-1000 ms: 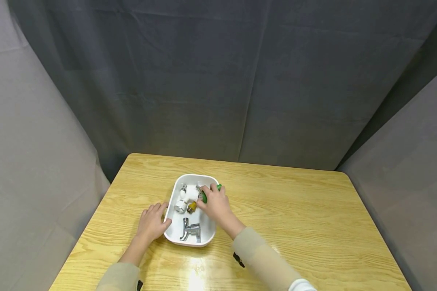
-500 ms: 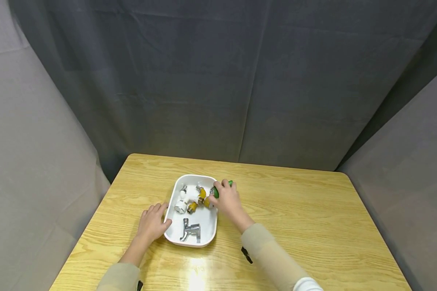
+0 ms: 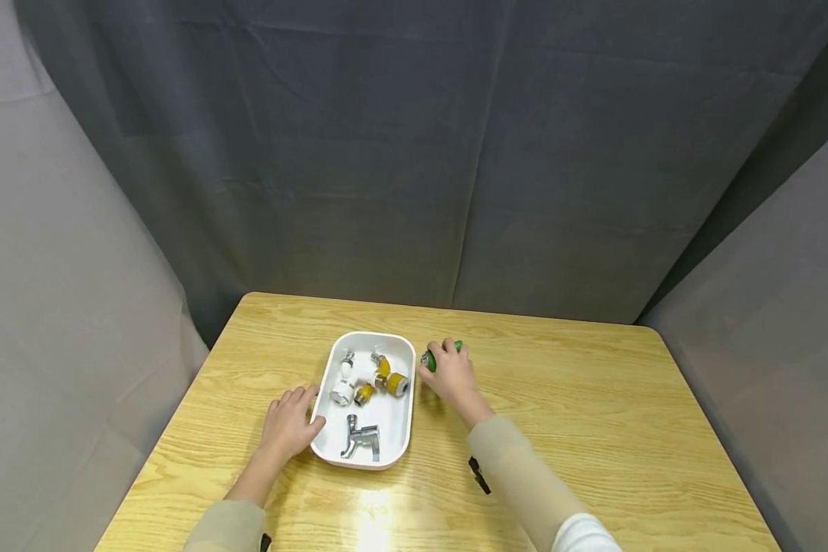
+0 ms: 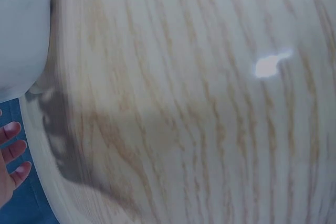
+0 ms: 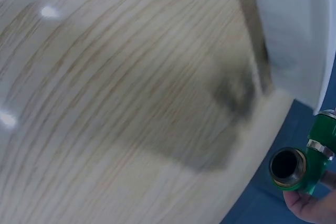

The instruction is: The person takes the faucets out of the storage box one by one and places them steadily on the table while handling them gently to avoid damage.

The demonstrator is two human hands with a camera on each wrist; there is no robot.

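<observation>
My right hand (image 3: 451, 376) holds a green pipe fitting (image 3: 431, 359) just beyond the right side of a white tray (image 3: 393, 445). In the right wrist view this green fitting (image 5: 315, 162) shows a round threaded mouth and a metal band, with fingertips (image 5: 300, 203) underneath it. At the tray's left rim rests my left hand (image 3: 288, 422), its thumb over the edge. The left wrist view catches only some spread fingers (image 4: 14, 151) below the tray's corner. Inside the tray lie a chrome tap (image 3: 364, 437), a white fitting with metal ends (image 3: 343, 391) and several yellow-and-metal fittings (image 3: 396, 384).
The tray stands on a wooden table (image 3: 559, 422), left of its middle. Behind the table's far edge hangs a dark grey curtain (image 3: 352, 153). Lighter cloth (image 3: 62, 307) closes off the left side, and similar cloth (image 3: 766, 345) the right.
My right hand has lifted the green fitting out of the tray and carried it right, past the rim. The yellow fittings it covered now show. My left hand stays put.
</observation>
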